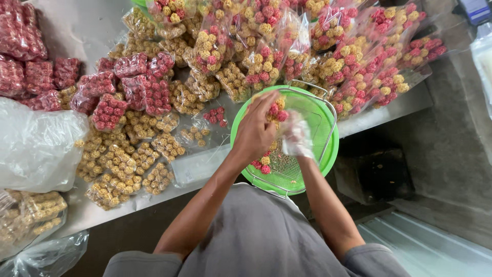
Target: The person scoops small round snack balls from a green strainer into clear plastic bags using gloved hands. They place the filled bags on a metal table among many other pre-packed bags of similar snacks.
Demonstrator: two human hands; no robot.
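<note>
Over the green round basket (325,154) at the near edge of the counter (394,105), both hands are busy w/ small puffed snack balls, red and yellow. Left hand (254,134) hovers above the basket, fingers curled together round a few balls (278,111) at the tips, red and yellow ones showing just past the knuckles. Right hand (299,139) sits just beside it, mostly hidden by a small clear plastic bag (296,134) it's gripping; fingers closed on the bag, though exactly how tight can't be told thru the blur. More loose balls (264,163) lie in the basket's mesh near the left wrist. Far side of the counter is heaped w/ filled bags of mixed red-yellow balls (266,56); to the left, all-red bags (133,87) and plain yellow bags (120,164), plus a big clear plastic sack (36,149) at far left. Handling-wise: the balls look v. light, dry and crumbly, so prob. best pinched gently from the sides, a few at a time, no squeezing. The bag is thin, limp, slippery; hold it at the open rim so the mouth stays spread.
</note>
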